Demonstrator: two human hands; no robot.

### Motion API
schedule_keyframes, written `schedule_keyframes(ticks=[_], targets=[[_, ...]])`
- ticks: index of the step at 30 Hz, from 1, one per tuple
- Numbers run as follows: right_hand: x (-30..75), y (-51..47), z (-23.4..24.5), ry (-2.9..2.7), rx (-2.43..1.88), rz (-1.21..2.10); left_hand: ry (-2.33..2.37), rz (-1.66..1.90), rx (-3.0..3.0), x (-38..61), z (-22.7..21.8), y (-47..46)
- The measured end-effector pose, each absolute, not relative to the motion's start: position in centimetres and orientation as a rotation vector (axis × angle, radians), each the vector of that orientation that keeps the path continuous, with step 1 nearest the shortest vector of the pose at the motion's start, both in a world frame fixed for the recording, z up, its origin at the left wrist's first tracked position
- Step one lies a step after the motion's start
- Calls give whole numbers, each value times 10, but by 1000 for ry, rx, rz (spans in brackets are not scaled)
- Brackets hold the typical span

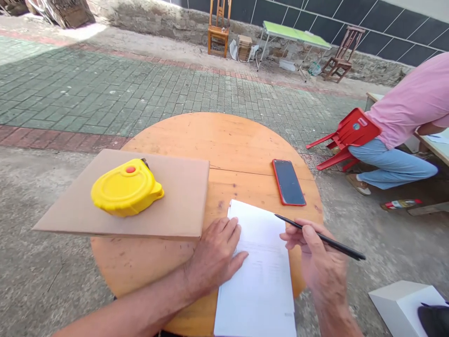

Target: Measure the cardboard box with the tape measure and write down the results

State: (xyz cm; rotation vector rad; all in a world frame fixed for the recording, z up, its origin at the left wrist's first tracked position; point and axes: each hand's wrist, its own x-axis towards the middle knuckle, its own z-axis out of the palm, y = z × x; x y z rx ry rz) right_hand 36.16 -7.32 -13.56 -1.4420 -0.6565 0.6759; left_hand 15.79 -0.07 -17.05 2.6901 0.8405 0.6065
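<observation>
My right hand (321, 255) pinches a slim black pen (336, 243) between thumb and fingers, held above the right edge of a sheet of white paper (257, 281). The pen's tip points up and left. Flat on the paper's left edge lies my left hand (219, 252), thumb spread out over the sheet. Faint printed lines show on the paper, too small to read. Left of that hand, a yellow tape measure (122, 189) with a red button rests on a flat brown cardboard box (182, 196). Beyond my right hand is a red-edged phone (289, 182).
Everything stands on a round wooden table (210, 131); the box overhangs its left side. A person in pink (410, 103) sits on a red plastic chair (354, 128) to the right. A white box (403, 299) is at lower right. A green folding table (294, 33) stands by the wall.
</observation>
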Motion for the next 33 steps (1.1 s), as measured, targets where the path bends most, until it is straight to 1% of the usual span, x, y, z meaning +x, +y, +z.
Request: schedule_keyframes(ticks=[6, 10, 13, 18, 27, 33], targets=[[360, -69, -138, -708, -1457, 655, 852, 602, 2680, 158, -171, -1], [353, -60, -136, -763, -1475, 728, 866, 592, 2646, 158, -171, -2], [341, -54, -136, -876, -1523, 767, 870, 588, 2638, 158, -171, -2], [324, -44, -142, -1079, -1638, 731, 868, 549, 2650, 158, -169, -2], [314, -27, -157, -1110, -1613, 814, 848, 558, 2675, 158, -167, -3], [316, -28, -155, -1169, -1604, 802, 854, 529, 2656, 158, -166, -2]])
